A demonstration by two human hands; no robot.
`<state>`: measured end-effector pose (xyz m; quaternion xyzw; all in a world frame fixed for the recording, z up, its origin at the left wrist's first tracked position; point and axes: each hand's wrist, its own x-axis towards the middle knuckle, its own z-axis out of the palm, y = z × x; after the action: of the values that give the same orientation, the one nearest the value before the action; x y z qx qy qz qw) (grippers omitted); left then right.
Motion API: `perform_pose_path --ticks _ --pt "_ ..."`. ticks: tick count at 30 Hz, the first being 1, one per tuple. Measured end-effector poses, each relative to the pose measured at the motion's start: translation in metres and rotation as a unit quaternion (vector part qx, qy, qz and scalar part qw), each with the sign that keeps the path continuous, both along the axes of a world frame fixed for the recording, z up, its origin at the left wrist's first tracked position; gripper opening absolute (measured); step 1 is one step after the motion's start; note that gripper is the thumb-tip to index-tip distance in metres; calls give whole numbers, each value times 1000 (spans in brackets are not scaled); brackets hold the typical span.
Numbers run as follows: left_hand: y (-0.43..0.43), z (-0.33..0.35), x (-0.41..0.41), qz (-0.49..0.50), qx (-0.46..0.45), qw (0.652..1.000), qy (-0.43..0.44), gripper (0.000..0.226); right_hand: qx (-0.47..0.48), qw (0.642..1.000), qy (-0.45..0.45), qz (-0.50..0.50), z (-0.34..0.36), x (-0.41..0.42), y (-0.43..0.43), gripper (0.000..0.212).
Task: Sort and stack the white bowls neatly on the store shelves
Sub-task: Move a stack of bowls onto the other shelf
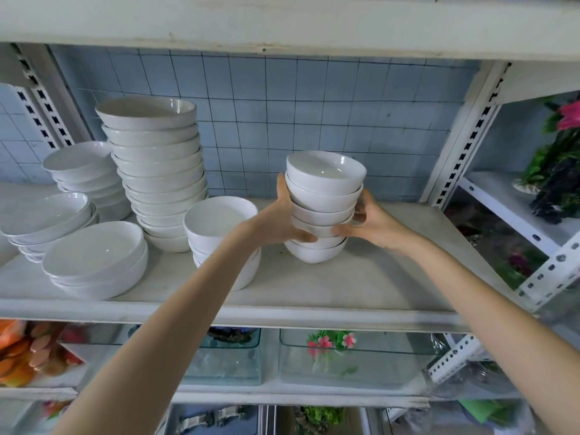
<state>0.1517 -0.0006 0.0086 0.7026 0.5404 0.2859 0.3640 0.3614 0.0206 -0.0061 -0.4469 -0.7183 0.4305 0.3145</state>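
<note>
A stack of several small white bowls (pixel 323 196) stands on the white shelf board (pixel 361 277), right of centre. My left hand (pixel 279 221) grips the stack's left side, thumb under a lower bowl. My right hand (pixel 367 222) grips its right side, fingers curled round the middle bowls. The upper bowls lean a little to the right. A short stack of wider bowls (pixel 216 224) sits just left, partly hidden by my left forearm. A tall stack of bowls (pixel 157 171) rises further left.
Low stacks of shallow white dishes (pixel 94 259) fill the shelf's left end. A perforated white upright (pixel 464 142) bounds the shelf on the right, with artificial flowers (pixel 561 158) beyond. Glass trays (pixel 345 356) sit on the shelf below. The upper shelf board hangs close overhead.
</note>
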Motion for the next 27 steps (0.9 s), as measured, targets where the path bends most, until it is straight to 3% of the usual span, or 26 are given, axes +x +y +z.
perform_pose_path --ticks 4,8,16,22,27 --pt "0 2 3 9 2 1000 0 122 5 999 30 -18 3 -1 -1 117" --pt "-4 -2 5 26 22 998 -45 118 5 998 52 -18 2 -3 -1 92" --pt "-10 -1 6 41 33 991 -124 100 -8 998 56 3 -1 -2 5 105" --pt "-10 -5 5 47 47 987 -145 71 -2 998 66 -14 1 -4 5 88" --pt "-11 -5 6 75 48 986 -139 106 1 997 70 -17 3 -1 4 83"
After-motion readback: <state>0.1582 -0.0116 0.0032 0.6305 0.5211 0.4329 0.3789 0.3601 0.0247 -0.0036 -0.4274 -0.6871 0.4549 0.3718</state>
